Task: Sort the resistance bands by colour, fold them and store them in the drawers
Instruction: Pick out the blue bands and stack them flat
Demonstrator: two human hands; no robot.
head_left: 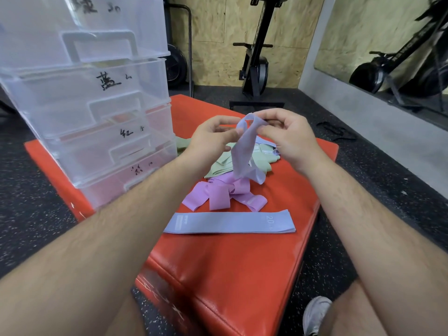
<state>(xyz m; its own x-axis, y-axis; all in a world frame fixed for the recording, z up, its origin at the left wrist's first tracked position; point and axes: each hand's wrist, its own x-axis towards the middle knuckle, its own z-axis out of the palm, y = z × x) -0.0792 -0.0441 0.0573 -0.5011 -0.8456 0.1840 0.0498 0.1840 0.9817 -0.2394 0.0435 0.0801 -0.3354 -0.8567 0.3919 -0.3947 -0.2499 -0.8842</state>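
The clear plastic drawers point(92, 98) stacked on the left each carry black handwriting on the front. The top drawer point(80, 27) shows a character cut off by the frame edge, followed by what looks like "20". The second drawer point(84, 93) reads "蓝" with a small "20" beside it. The third drawer point(104, 134) reads "红" followed by a small number, perhaps "15", too scrawled to be sure. The bottom drawer point(126, 175) bears a smudged character and a small number that cannot be made out. The flat blue-grey band point(230, 223) lying on the red mat point(242, 275) has "20" printed in pale figures near its right end, with tiny letters after it too small to read, and a pale label patch at its left end whose print is illegible.
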